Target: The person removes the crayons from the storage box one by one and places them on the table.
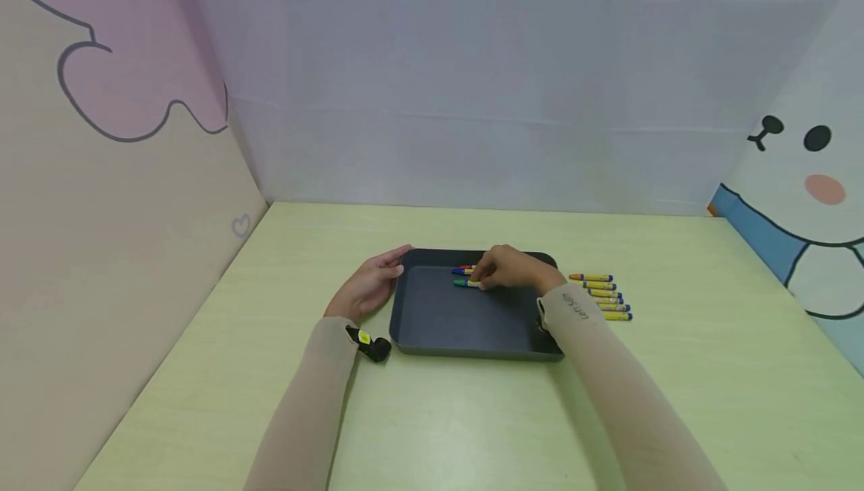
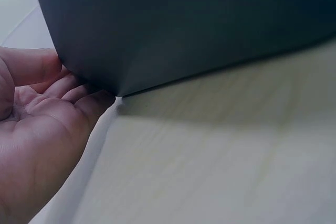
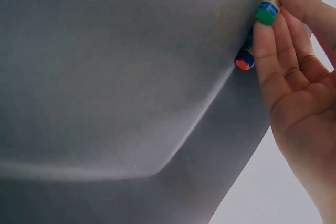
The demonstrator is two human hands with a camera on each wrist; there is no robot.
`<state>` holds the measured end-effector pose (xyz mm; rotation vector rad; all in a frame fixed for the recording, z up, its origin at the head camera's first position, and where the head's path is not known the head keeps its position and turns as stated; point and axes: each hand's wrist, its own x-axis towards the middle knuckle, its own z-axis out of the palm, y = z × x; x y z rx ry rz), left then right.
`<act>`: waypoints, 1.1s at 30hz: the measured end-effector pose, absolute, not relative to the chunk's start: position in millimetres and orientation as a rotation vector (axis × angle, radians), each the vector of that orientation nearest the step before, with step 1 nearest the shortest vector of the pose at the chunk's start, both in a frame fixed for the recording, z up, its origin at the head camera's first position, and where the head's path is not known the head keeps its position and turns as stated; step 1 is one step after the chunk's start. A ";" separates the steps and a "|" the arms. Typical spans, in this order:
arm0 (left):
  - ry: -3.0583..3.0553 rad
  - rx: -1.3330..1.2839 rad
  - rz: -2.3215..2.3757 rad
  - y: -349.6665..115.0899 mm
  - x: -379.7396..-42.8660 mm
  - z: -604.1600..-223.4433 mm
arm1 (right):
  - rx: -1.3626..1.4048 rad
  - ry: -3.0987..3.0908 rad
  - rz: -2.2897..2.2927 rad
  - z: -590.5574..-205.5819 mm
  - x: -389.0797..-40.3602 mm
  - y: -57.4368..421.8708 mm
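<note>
A dark grey rectangular tray (image 1: 439,326) lies on the table. My left hand (image 1: 367,285) holds its far left corner; in the left wrist view the thumb is at the tray wall (image 2: 157,30) and the fingers tuck beneath the edge. Over the tray's far half, my right hand (image 1: 509,267) pinches a green crayon (image 1: 466,282) with a yellow wrapper between thumb and fingers. Just beyond it in the tray lie a blue crayon (image 1: 460,272) and a red crayon (image 1: 466,267), partly hidden by the hand. A red-ended crayon (image 3: 244,60) shows below the fingers in the right wrist view.
Several yellow-wrapped crayons (image 1: 610,300) lie in a column on the table (image 1: 688,371) right of the tray, partly behind the right sleeve. A pale cloth wall (image 1: 432,101) stands at the back, with printed panels on both sides. A black wrist camera (image 1: 374,347) sits at the left cuff.
</note>
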<state>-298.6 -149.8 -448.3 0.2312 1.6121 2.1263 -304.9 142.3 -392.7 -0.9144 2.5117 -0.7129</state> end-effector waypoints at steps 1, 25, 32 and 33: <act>1.612 0.228 2.128 -149.8 -298.6 -448.2 | -0.918 2.508 -0.708 -392.6 -305.1 142.5; 1.587 0.203 2.145 -151.5 -296.3 -446.4 | -0.938 2.501 -0.611 -364.7 -301.9 154.3; 1.595 0.219 2.134 -151.8 -295.9 -445.9 | -0.907 2.508 -0.603 -355.0 -299.5 166.2; 1.594 0.216 2.135 -151.8 -296.0 -445.5 | -0.894 2.507 -0.607 -353.9 -298.9 168.1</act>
